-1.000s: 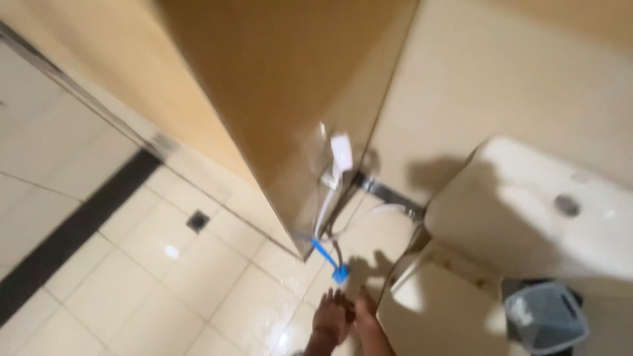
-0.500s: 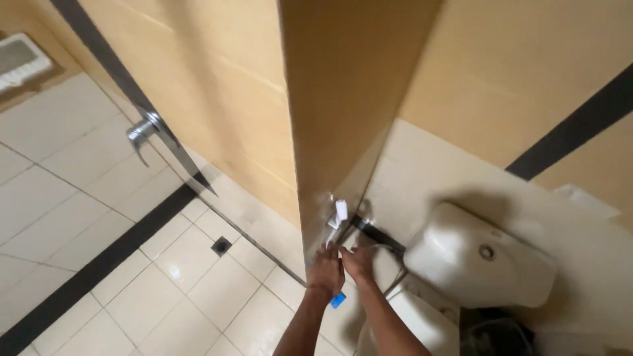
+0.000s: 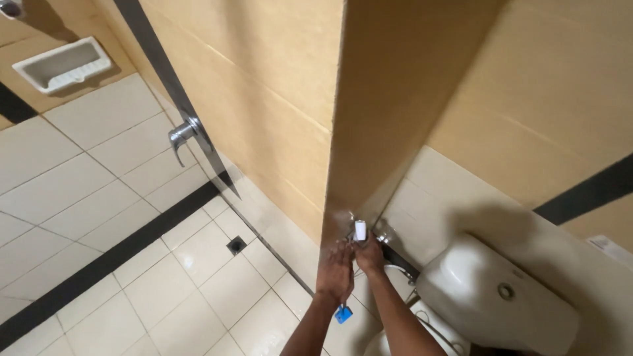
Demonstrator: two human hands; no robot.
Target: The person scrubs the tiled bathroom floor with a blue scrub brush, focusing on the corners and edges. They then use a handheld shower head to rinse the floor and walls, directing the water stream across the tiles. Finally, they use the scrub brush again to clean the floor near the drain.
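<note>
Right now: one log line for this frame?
left hand: by wall | right hand: on white spray handle | blue tag below | toilet tank right

Both hands, left hand (image 3: 336, 271) & right hand (image 3: 369, 254), are jammed at the tan partition edge (image 3: 333, 165). Cistern (image 3: 494, 296) w/ hose (image 3: 399, 269) blocks the right side. Left side open: bare floor tiles (image 3: 198, 277) round the drain (image 3: 236, 246); wall tap (image 3: 179, 135) well apart.

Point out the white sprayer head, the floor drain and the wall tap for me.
white sprayer head (image 3: 361, 230), head view, middle of its white body.
floor drain (image 3: 236, 246), head view, centre of the grate.
wall tap (image 3: 180, 135), head view, on the chrome spout.
</note>
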